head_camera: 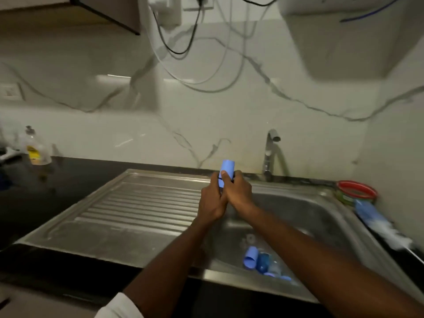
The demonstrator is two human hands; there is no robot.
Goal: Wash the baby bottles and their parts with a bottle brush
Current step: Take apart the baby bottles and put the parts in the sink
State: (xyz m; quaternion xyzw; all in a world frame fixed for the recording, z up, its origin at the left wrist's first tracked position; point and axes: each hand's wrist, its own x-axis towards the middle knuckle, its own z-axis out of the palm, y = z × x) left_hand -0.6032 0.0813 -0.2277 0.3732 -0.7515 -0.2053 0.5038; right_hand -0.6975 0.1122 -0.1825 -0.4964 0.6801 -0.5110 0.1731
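Head view, arms: both forearms are reaching forward from 6 o'clock and meeting above the sink point(339, 216), hands pressed side by side.
Left hand point(212, 200): its fingers are curling round the lower part of the blue bottle cap point(226, 171) from the 9 o'clock side.
Right hand point(238, 191): its thumb and fingers are wrapping round the same cap from 3 o'clock, the thumb lying across its front.
Blue bottle cap: a pale blue, smooth, slightly tapered tube, standing nearly upright with its top leaning a little toward 1 o'clock; the upper half is sticking out above both hands.
What is under the cap: hidden by the fingers, cannot tell.
Place of the cap: held in the air over the far edge of the basin, just at 9 o'clock of the tap point(269, 154).
Bottle parts point(259, 260): blue and clear pieces are lying together in the basin at 5 o'clock of the hands, well apart from them.
Bottle brush point(380, 223): lying on the sink's right rim at 3 o'clock, blue handle and white bristles.
Red-rimmed tub point(355, 191): sitting at the brush's far end.
Soap bottle point(35, 148): standing on the dark surface at 9 o'clock.
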